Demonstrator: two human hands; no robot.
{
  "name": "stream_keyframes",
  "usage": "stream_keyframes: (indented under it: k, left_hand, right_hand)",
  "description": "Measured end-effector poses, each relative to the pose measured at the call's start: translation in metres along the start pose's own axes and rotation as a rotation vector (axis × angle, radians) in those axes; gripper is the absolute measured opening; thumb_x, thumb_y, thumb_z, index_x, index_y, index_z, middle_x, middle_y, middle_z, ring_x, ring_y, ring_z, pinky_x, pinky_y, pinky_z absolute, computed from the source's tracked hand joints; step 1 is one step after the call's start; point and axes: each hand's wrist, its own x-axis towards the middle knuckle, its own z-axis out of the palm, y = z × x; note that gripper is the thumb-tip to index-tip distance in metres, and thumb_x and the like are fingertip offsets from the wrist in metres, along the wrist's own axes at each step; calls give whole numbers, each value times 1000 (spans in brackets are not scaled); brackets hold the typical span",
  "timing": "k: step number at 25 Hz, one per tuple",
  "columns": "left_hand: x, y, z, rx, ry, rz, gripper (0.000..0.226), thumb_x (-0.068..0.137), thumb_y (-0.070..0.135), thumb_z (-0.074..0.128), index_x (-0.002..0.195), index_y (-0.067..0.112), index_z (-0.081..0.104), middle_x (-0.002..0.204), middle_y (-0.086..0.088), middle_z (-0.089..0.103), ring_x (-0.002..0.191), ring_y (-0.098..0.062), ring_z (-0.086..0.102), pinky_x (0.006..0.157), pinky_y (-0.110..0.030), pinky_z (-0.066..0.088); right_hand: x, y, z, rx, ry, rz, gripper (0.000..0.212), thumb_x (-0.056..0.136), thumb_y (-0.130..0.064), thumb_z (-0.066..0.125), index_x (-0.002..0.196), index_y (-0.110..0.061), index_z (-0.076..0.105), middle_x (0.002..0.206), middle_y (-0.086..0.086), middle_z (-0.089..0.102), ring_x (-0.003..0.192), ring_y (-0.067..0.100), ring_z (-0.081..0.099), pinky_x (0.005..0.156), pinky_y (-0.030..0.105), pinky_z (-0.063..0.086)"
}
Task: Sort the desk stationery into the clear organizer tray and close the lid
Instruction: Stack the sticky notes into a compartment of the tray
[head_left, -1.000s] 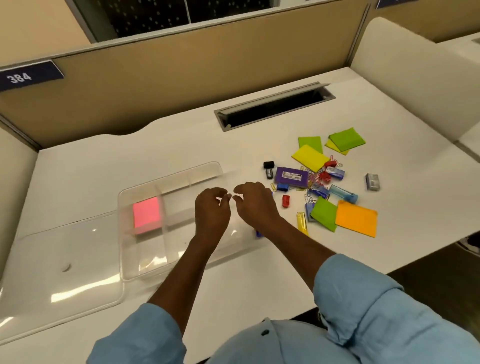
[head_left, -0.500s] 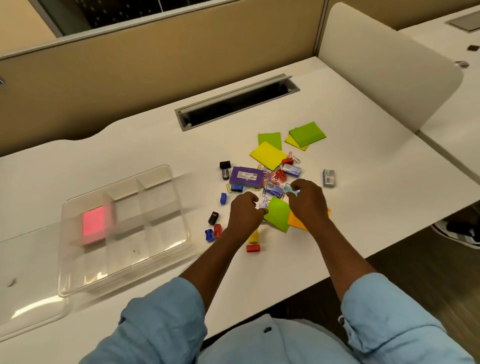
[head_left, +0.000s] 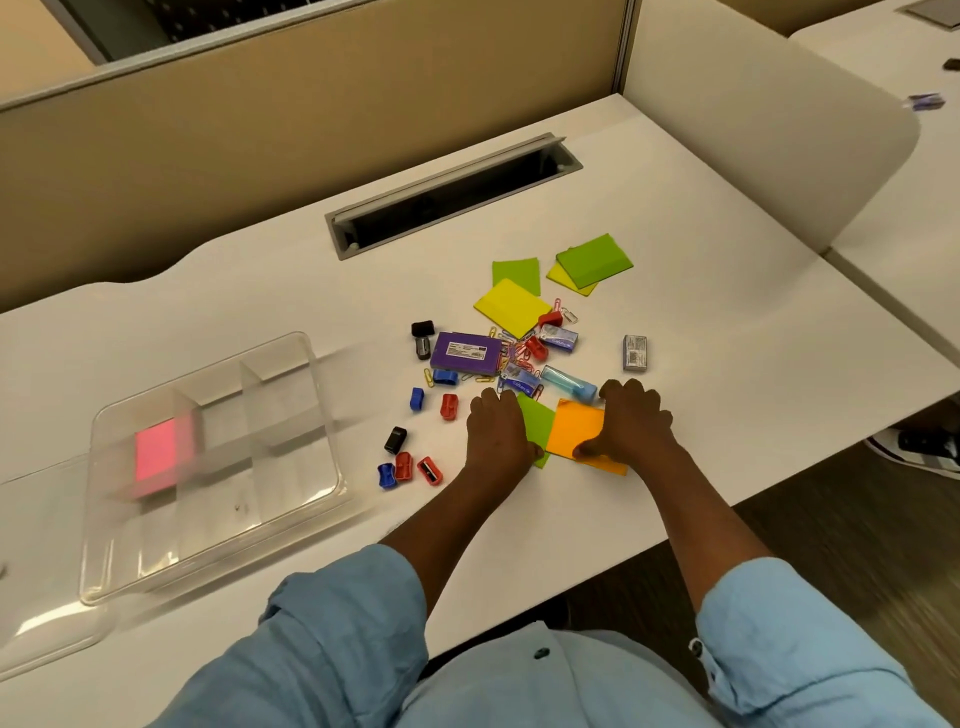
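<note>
The clear organizer tray (head_left: 291, 499) sits at the left of the desk with a pink sticky pad (head_left: 156, 452) in one compartment. Its open lid (head_left: 36, 597) lies flat beyond the tray's left side. My left hand (head_left: 496, 436) rests on a green sticky pad (head_left: 537, 423), fingers curled over its far edge. My right hand (head_left: 631, 421) grips an orange sticky pad (head_left: 571, 431), thumb pressed on its near edge. Just behind my hands lie a purple box (head_left: 467, 353), coloured paper clips (head_left: 511, 351) and a light blue case (head_left: 569, 384).
Red, blue and black sharpeners (head_left: 410, 465) lie scattered between the tray and my hands. Yellow (head_left: 511, 306) and green notes (head_left: 595, 258) lie farther back, a grey staple box (head_left: 635, 353) to the right. A cable slot (head_left: 452, 197) runs behind; the desk edge is close on the right.
Both hands left the tray and moved right to the pile. They now sit lower, on the green and orange pads. The view swung right.
</note>
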Motion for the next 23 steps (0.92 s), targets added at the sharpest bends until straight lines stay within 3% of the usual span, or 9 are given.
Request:
stream_keyframes:
  k: [7, 11, 14, 17, 21, 23]
  left_hand:
    - [4, -1, 1, -193, -65, -85, 87, 72, 21, 79, 141, 11, 28, 141, -13, 33, 131, -28, 35, 108, -37, 36]
    - [3, -10, 0, -366, -11, -104, 67, 73, 13, 77, 130, 12, 41, 132, -12, 46, 121, -24, 46, 95, -30, 41]
    - [4, -17, -5, -464, 31, -102, 52, 76, 16, 75, 121, 10, 50, 125, -11, 57, 113, -24, 53, 80, -26, 41]
    - [2, -29, -17, -558, 78, -73, 40, 78, 19, 74, 113, 7, 59, 116, -11, 63, 107, -24, 58, 79, -24, 41]
    - [-11, -54, -48, -748, 148, -46, 22, 80, 14, 71, 98, 4, 64, 98, -17, 68, 83, -26, 64, 66, -32, 51]
    - [-20, -74, -68, -884, 169, -44, 12, 81, 9, 69, 92, 6, 64, 90, -16, 68, 64, -21, 62, 54, -26, 53]
  right_hand:
    - [8, 2, 6, -50, -2, 40, 101, 51, -58, 84, 129, -16, 37, 129, 13, 42, 122, 32, 41, 95, 44, 41]
    - [6, -2, 7, 51, 13, 112, 101, 51, -49, 88, 128, -14, 34, 131, 14, 38, 124, 33, 39, 97, 47, 39]
    - [2, -6, 5, 75, 15, 144, 95, 56, -44, 88, 126, -13, 33, 129, 10, 46, 122, 30, 46, 97, 48, 37]
    - [-3, -12, 2, 68, 17, 167, 91, 60, -43, 86, 128, -15, 33, 128, 8, 50, 121, 29, 50, 99, 48, 34]
    - [-10, -22, -7, 1, -21, 107, 78, 67, -45, 81, 130, -16, 45, 126, 9, 53, 118, 28, 52, 96, 45, 40]
    - [-13, -34, -16, 14, -34, 47, 74, 71, -45, 79, 130, -12, 49, 125, 11, 56, 117, 29, 54, 95, 42, 45]
